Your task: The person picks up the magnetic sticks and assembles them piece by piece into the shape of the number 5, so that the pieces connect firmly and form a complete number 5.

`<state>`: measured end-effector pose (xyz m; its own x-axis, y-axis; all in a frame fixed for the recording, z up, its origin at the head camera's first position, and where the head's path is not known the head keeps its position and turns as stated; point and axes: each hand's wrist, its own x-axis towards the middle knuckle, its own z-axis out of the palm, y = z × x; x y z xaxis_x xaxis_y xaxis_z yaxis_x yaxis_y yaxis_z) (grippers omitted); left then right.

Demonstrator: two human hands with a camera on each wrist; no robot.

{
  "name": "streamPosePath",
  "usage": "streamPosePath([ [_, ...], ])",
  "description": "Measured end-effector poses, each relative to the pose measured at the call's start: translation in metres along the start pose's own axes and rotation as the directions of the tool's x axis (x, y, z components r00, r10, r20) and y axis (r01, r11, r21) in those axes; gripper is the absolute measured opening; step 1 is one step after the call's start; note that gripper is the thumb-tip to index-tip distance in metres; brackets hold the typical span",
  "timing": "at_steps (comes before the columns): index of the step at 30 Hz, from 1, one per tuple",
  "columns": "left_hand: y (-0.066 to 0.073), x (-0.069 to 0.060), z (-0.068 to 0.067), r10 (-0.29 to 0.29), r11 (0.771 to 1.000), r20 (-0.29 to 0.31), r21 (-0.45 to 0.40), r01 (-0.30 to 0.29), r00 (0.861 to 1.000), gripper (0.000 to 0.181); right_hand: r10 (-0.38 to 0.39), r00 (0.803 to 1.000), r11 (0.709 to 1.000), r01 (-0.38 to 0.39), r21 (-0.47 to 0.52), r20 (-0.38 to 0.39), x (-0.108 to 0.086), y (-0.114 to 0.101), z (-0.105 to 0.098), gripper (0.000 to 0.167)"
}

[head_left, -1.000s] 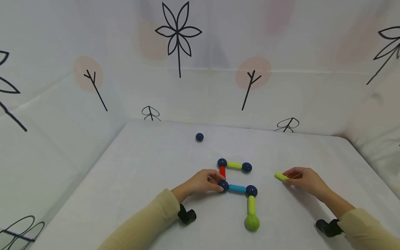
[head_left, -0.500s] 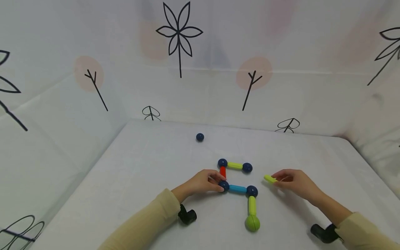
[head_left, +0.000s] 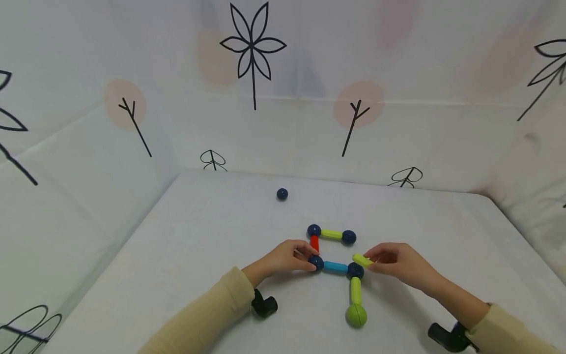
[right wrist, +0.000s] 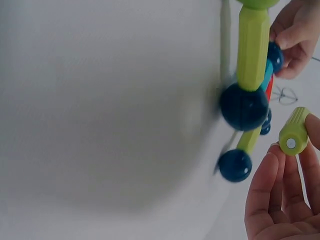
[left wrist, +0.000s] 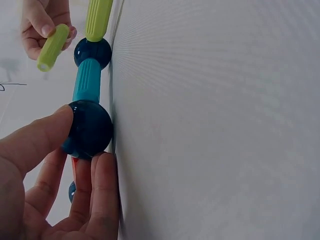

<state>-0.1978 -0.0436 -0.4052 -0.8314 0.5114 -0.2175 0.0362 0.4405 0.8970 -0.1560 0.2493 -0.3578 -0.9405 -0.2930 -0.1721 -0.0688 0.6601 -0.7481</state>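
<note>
My left hand holds a dark blue ball between thumb and fingers, at the corner of a chain of balls and magnetic sticks. From that ball a red stick runs back and a blue stick runs right to another dark blue ball. A lime green stick extends toward me from there, ending in a green ball. My right hand pinches a loose lime green stick above and beside the right-hand blue ball; in the right wrist view its metal end shows, apart from the balls.
Behind, a lime green stick joins two dark blue balls at the chain's far end. A lone dark blue ball lies farther back on the white table. A printed cloth wall rises behind the table.
My right hand has moved left with the lime green stick, from well right of the chain to close by its right-hand blue ball. My left hand has stayed in place on its ball.
</note>
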Motion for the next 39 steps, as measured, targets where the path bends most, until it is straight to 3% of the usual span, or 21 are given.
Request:
streamPosePath([
  [8,0.000,0.001,0.000,0.003,1.000,-0.001,0.013,-0.002,1.000,0.026,-0.089,0.992,0.994,0.083,0.068,0.095,-0.002,-0.015,0.014,0.025],
  [19,-0.001,0.001,0.000,0.009,1.000,-0.002,0.026,-0.009,1.000,0.027,-0.157,0.971,0.984,0.138,0.112,0.182,-0.006,-0.027,0.034,0.021],
  [29,0.000,0.000,0.000,0.011,1.000,0.002,0.021,-0.011,1.000,0.027,-0.261,0.937,0.965,0.253,0.062,0.231,-0.011,-0.025,0.053,0.016],
  [39,-0.001,0.001,0.000,0.006,1.000,0.000,0.028,-0.006,1.000,0.027,-0.297,0.914,0.955,0.282,0.095,0.275,-0.011,-0.020,0.061,0.017],
])
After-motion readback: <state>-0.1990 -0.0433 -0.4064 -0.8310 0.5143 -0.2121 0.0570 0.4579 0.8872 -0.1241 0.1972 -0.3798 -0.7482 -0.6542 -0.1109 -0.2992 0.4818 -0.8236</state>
